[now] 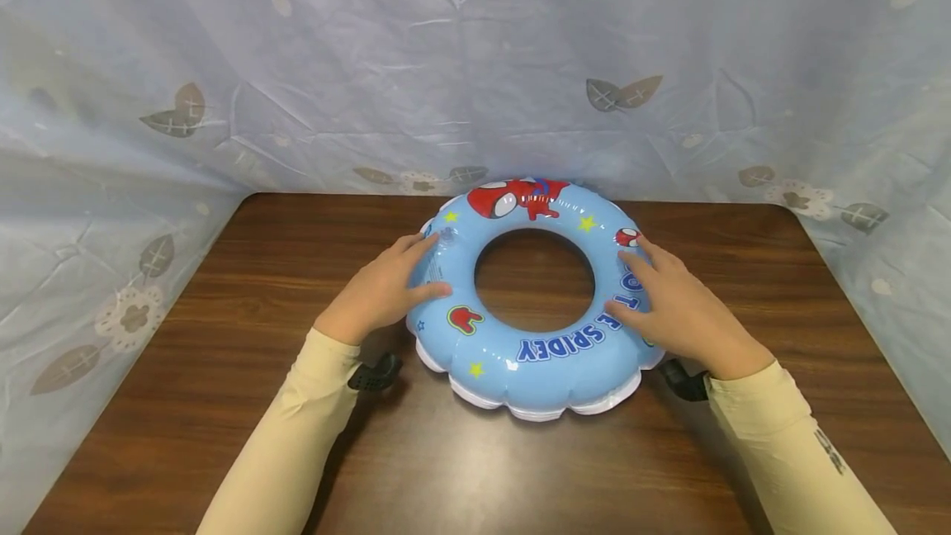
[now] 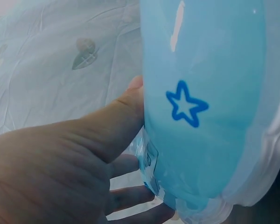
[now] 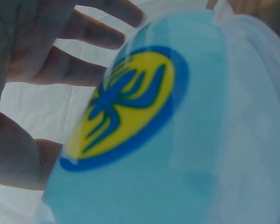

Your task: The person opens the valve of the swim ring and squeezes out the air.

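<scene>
An inflated light-blue swim ring (image 1: 542,374) with a scalloped white edge shows red cartoon figures, yellow stars and blue lettering. It appears over the brown table, in front of the person. On its left side, my left hand (image 1: 382,287) touches the ring with spread, fairly straight fingers and thumb. My right hand (image 1: 683,312) lies at the right side, fingers apart over the lettering. The left wrist view has the thumb against the ring near a blue star outline (image 2: 186,103). A yellow and blue spider emblem (image 3: 126,105) fills the right wrist view beside the spread fingers.
The wooden table (image 1: 297,246) extends around the ring. A pale curtain (image 1: 371,48) with leaf and flower prints hangs behind and along the sides. Dark devices (image 1: 375,373) are strapped at both wrists, under cream sleeves (image 1: 297,428).
</scene>
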The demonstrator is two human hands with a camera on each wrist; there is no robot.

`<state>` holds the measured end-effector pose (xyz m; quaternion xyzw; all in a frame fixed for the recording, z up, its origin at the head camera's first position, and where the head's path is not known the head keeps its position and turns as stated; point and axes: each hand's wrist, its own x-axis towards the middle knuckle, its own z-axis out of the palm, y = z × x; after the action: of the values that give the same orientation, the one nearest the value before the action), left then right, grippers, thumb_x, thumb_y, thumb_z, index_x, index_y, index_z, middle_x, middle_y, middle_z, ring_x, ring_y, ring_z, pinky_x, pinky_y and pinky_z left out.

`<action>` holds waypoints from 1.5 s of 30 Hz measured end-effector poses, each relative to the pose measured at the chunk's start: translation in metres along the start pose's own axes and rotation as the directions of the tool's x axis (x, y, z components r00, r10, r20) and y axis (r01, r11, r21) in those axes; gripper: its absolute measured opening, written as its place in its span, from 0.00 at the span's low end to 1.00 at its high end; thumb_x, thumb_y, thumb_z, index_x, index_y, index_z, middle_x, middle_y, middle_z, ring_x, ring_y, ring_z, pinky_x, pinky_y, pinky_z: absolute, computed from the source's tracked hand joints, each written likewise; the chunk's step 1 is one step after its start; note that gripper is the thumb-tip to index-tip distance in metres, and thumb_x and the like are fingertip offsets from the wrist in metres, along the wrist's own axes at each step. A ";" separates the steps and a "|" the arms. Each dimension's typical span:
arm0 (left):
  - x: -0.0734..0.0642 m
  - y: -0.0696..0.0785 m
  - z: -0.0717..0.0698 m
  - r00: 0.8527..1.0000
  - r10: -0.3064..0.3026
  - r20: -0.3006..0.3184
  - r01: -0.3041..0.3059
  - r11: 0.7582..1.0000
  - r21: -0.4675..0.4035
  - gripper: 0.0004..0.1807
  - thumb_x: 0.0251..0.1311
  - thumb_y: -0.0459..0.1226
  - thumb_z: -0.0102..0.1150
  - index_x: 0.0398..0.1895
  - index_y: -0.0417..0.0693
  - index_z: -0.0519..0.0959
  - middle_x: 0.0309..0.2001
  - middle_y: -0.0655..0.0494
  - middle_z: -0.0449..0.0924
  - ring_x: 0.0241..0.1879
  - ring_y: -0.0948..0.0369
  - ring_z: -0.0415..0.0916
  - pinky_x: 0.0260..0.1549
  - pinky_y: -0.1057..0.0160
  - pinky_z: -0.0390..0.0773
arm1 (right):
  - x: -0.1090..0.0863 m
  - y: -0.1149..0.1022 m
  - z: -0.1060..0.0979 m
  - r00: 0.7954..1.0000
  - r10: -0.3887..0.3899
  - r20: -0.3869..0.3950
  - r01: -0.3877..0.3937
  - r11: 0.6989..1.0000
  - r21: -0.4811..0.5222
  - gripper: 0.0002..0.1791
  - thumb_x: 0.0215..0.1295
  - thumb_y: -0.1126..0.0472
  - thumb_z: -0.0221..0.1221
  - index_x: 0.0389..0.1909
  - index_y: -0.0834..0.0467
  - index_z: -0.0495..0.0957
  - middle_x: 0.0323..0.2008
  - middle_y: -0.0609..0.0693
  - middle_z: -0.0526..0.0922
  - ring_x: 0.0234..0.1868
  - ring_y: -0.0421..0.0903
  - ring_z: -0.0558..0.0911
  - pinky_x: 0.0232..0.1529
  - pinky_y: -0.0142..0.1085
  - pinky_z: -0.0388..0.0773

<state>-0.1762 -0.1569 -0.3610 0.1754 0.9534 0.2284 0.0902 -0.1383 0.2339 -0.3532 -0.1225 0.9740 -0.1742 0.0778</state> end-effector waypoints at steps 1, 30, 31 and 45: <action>0.000 0.000 0.000 1.000 -0.001 0.003 0.001 1.000 -0.002 0.48 0.68 0.59 0.62 0.84 0.53 0.54 0.79 0.41 0.55 0.77 0.44 0.58 0.70 0.39 0.64 | 0.000 0.000 0.001 1.000 0.007 0.017 -0.007 1.000 -0.005 0.49 0.68 0.39 0.63 0.80 0.63 0.57 0.81 0.68 0.46 0.78 0.73 0.52 0.63 0.72 0.63; -0.003 0.000 -0.003 0.999 0.031 -0.025 -0.029 0.996 0.088 0.41 0.74 0.54 0.56 0.81 0.43 0.58 0.65 0.41 0.69 0.51 0.50 0.79 0.53 0.46 0.80 | 0.007 0.009 0.006 0.997 0.030 -0.068 -0.024 0.996 0.082 0.39 0.67 0.51 0.63 0.74 0.63 0.65 0.76 0.71 0.53 0.73 0.72 0.57 0.59 0.72 0.70; -0.003 -0.001 -0.003 0.999 0.034 -0.019 -0.032 0.995 0.094 0.40 0.75 0.54 0.56 0.81 0.42 0.59 0.64 0.40 0.69 0.48 0.50 0.78 0.51 0.46 0.80 | 0.006 0.008 0.005 0.996 0.048 -0.078 -0.042 0.996 0.074 0.38 0.66 0.51 0.64 0.73 0.63 0.66 0.73 0.72 0.55 0.70 0.71 0.59 0.57 0.72 0.72; -0.003 -0.002 -0.002 1.000 0.014 -0.016 -0.013 0.998 0.064 0.39 0.74 0.54 0.56 0.79 0.42 0.62 0.64 0.40 0.68 0.49 0.50 0.78 0.54 0.47 0.80 | 0.000 0.006 -0.001 1.000 0.001 -0.021 -0.001 0.999 -0.036 0.37 0.71 0.43 0.61 0.70 0.66 0.70 0.64 0.70 0.69 0.65 0.69 0.71 0.59 0.68 0.73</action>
<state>-0.1747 -0.1604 -0.3594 0.1826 0.9597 0.1998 0.0752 -0.1398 0.2393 -0.3548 -0.1215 0.9778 -0.1578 0.0654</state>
